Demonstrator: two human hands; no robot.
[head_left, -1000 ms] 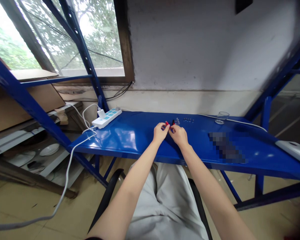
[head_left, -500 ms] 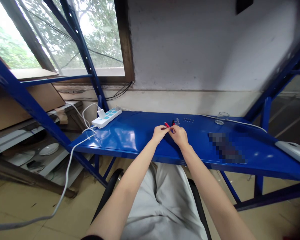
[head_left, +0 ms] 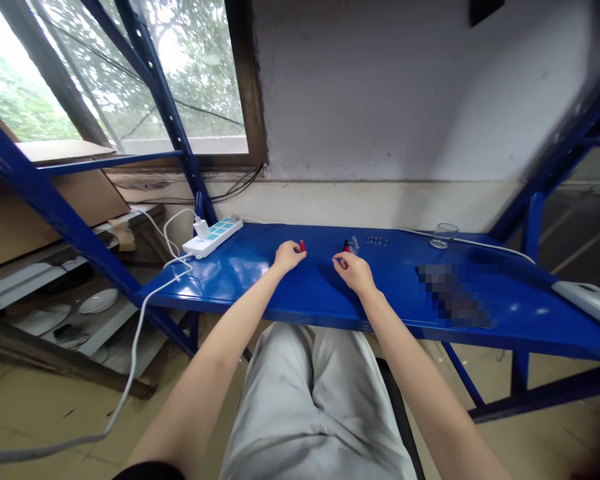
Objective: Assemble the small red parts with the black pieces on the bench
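My left hand (head_left: 289, 256) is closed on a small red cylindrical piece (head_left: 303, 246), held near the middle of the blue tabletop. To its right, my right hand (head_left: 354, 269) is in a pinch with thumb and fingertips together. Whatever may lie between those fingertips is too small to make out. Just behind the right hand stands a small black and red piece (head_left: 347, 246), partly covered by the fingers. Next to it is a little cluster of clear pieces (head_left: 355, 244). Farther right, several tiny clear pieces (head_left: 377, 241) lie in a row.
A white power strip (head_left: 214, 237) with a plugged-in cable lies at the table's left end. A clear glass (head_left: 443, 235) stands at the back right. Nearer the front is a pixelated dark object (head_left: 453, 297). A white device (head_left: 590, 301) sits at the right edge.
My hands have come apart. The left hand moved left with the red piece, while the right hand stayed almost in place, its fingertips shifting slightly.
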